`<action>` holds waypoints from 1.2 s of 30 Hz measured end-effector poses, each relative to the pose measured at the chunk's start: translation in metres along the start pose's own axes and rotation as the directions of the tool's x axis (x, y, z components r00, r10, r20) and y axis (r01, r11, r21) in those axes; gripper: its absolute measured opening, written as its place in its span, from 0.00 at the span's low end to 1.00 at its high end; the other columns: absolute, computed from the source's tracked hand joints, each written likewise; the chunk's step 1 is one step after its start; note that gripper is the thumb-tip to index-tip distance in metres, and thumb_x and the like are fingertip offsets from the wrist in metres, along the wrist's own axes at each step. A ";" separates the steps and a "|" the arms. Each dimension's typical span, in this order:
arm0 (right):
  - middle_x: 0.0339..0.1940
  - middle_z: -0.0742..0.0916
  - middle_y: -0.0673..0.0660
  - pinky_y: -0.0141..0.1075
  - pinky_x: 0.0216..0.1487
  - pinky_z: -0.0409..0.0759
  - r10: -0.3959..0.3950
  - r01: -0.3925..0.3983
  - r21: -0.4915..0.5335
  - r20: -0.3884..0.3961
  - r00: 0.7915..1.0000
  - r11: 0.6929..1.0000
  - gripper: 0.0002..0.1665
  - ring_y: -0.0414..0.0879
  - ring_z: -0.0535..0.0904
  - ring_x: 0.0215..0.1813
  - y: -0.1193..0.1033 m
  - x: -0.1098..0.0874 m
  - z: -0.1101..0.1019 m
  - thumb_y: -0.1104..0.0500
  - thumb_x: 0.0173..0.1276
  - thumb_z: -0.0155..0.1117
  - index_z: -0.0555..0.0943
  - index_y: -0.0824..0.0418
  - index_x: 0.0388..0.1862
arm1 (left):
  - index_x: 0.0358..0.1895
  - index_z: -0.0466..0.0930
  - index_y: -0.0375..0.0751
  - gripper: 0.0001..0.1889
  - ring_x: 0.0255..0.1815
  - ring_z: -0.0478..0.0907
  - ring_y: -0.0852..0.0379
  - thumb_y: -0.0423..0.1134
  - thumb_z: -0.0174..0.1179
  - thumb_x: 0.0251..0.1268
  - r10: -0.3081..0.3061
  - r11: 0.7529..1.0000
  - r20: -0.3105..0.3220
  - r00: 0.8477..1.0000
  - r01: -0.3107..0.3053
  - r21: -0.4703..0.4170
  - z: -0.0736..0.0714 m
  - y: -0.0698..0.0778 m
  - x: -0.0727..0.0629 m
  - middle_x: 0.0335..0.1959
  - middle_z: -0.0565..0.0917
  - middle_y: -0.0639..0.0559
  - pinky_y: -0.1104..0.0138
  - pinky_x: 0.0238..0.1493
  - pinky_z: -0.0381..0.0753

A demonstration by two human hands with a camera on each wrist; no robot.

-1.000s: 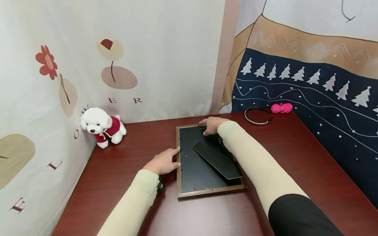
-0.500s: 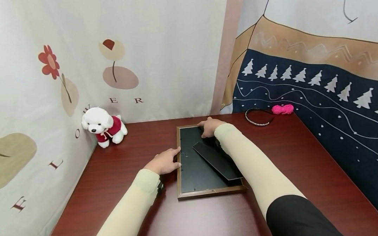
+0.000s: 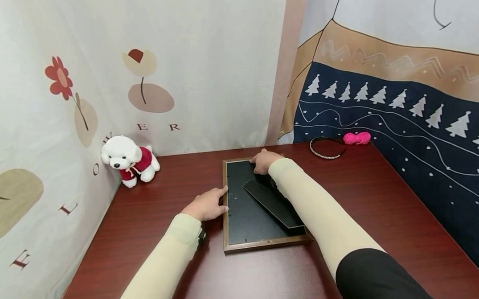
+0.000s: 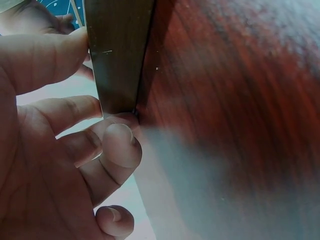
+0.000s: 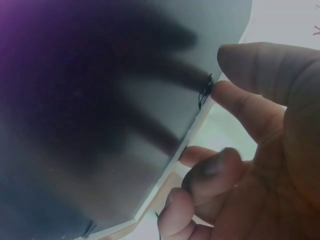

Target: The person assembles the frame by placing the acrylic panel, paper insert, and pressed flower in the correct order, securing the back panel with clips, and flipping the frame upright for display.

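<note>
A picture frame [image 3: 247,246] with a brown border lies face down on the table, its black back and slanting stand leg [image 3: 271,204] on top. My left hand [image 3: 205,206] holds the frame's left edge; in the left wrist view the thumb and fingers touch the brown side [image 4: 117,55] of the frame, with some fingers curled by its lower edge. At the far edge, my right hand [image 3: 265,161] grips the border. In the right wrist view, a fingertip meets a small dark wire-like piece [image 5: 205,92] at the back panel's edge, the thumb close by.
A white plush dog [image 3: 129,161] in a red top stands at the table's back left. A headband [image 3: 324,156] and a pink yarn bundle [image 3: 356,138] lie at the back right. Patterned cloths hang behind the reddish-brown table [image 3: 164,179].
My right hand has shifted slightly left along the frame's far edge. The left hand and the frame stay essentially in place.
</note>
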State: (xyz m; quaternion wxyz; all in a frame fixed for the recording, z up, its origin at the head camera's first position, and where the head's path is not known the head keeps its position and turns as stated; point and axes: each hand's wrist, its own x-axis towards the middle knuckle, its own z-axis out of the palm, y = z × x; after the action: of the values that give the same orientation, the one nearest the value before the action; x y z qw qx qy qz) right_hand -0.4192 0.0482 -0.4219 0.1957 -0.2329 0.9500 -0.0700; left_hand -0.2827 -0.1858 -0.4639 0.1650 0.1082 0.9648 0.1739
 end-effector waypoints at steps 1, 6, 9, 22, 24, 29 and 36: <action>0.80 0.74 0.57 0.44 0.64 0.75 0.000 0.000 -0.009 0.001 1.000 1.000 0.32 0.51 0.67 0.70 -0.001 -0.001 0.000 0.53 0.81 0.58 0.71 0.48 0.81 | 0.85 0.57 0.45 0.40 0.81 0.64 0.37 0.45 0.63 0.77 0.002 1.000 0.000 1.000 -0.002 0.002 0.000 0.000 0.000 0.82 0.64 0.37 0.31 0.76 0.57; 0.80 0.75 0.55 0.44 0.63 0.75 0.002 -0.002 -0.012 0.005 1.000 1.000 0.30 0.52 0.66 0.70 -0.004 -0.004 -0.004 0.54 0.82 0.56 0.72 0.50 0.80 | 0.85 0.56 0.44 0.40 0.81 0.64 0.38 0.45 0.63 0.77 0.002 1.000 -0.002 1.000 -0.002 0.007 -0.002 0.002 -0.001 0.82 0.64 0.37 0.31 0.76 0.57; 0.80 0.75 0.56 0.44 0.64 0.74 -0.001 0.001 -0.003 0.006 1.000 1.000 0.30 0.52 0.65 0.73 -0.003 -0.004 -0.004 0.54 0.82 0.55 0.72 0.51 0.80 | 0.85 0.56 0.44 0.40 0.82 0.63 0.38 0.45 0.63 0.77 -0.004 1.000 0.001 1.000 0.004 -0.002 -0.002 0.003 -0.001 0.82 0.64 0.37 0.31 0.76 0.56; 0.83 0.63 0.65 0.51 0.74 0.71 -0.010 0.006 0.107 0.044 0.999 0.994 0.37 0.56 0.67 0.75 0.019 -0.003 0.000 0.44 0.80 0.61 0.66 0.44 0.84 | 0.85 0.56 0.45 0.40 0.82 0.62 0.38 0.45 0.63 0.77 -0.005 1.000 0.006 1.000 0.005 -0.016 0.000 0.003 -0.002 0.82 0.63 0.37 0.31 0.77 0.55; 0.83 0.66 0.63 0.52 0.77 0.68 -0.035 0.030 0.110 0.049 0.998 0.993 0.39 0.56 0.65 0.79 0.024 -0.001 -0.002 0.44 0.80 0.61 0.64 0.45 0.85 | 0.85 0.56 0.45 0.40 0.82 0.62 0.38 0.45 0.63 0.77 -0.002 1.000 0.004 1.000 0.002 -0.021 0.000 0.003 -0.003 0.82 0.63 0.37 0.31 0.77 0.55; 0.84 0.68 0.60 0.53 0.81 0.61 -0.094 0.087 0.133 0.045 0.995 0.987 0.42 0.56 0.62 0.83 0.038 -0.004 -0.005 0.43 0.79 0.62 0.63 0.51 0.86 | 0.85 0.56 0.45 0.40 0.82 0.62 0.37 0.45 0.63 0.77 -0.005 1.000 0.004 1.000 0.005 -0.030 -0.001 0.001 -0.004 0.82 0.62 0.36 0.31 0.77 0.54; 0.79 0.74 0.62 0.54 0.78 0.67 -0.076 0.088 0.208 -0.064 0.995 0.974 0.39 0.58 0.70 0.79 0.059 -0.023 0.002 0.45 0.77 0.65 0.69 0.58 0.81 | 0.85 0.56 0.44 0.39 0.82 0.62 0.36 0.45 0.63 0.77 0.000 1.000 0.006 1.000 0.000 -0.029 0.000 0.002 -0.003 0.82 0.63 0.36 0.30 0.77 0.54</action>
State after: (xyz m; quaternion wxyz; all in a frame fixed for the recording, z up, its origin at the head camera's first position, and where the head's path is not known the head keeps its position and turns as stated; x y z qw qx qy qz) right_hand -0.4238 0.1110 -0.4289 0.1897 -0.2478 0.9320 -0.1844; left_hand -0.2800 -0.1848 -0.4620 0.1697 0.1062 0.9616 0.1875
